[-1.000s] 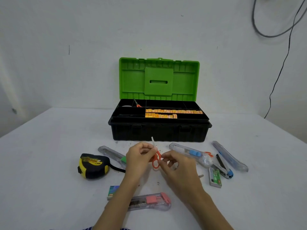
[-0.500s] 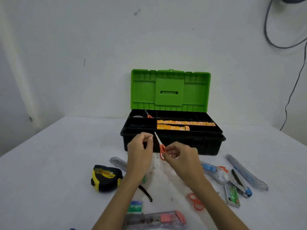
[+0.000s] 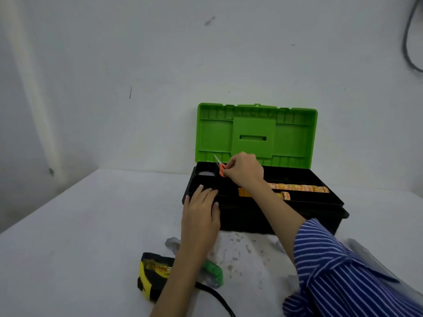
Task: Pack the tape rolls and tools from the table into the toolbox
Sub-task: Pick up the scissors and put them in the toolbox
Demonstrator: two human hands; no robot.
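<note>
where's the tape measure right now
The yellow and black tape measure lies on the table at bottom centre, just left of the left forearm, well short of the toolbox.

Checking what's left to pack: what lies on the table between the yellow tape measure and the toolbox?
In the head view, a clear utility knife with a green slider lies between the tape measure and toolbox, partly hidden by the left hand.

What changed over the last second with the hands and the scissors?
The right hand carried the small orange scissors from above the table up and forward over the toolbox, now at its back left compartments. The left hand let go of them and now rests on the toolbox's front left corner. The lid stayed open; the tape measure stayed on the table.
</note>
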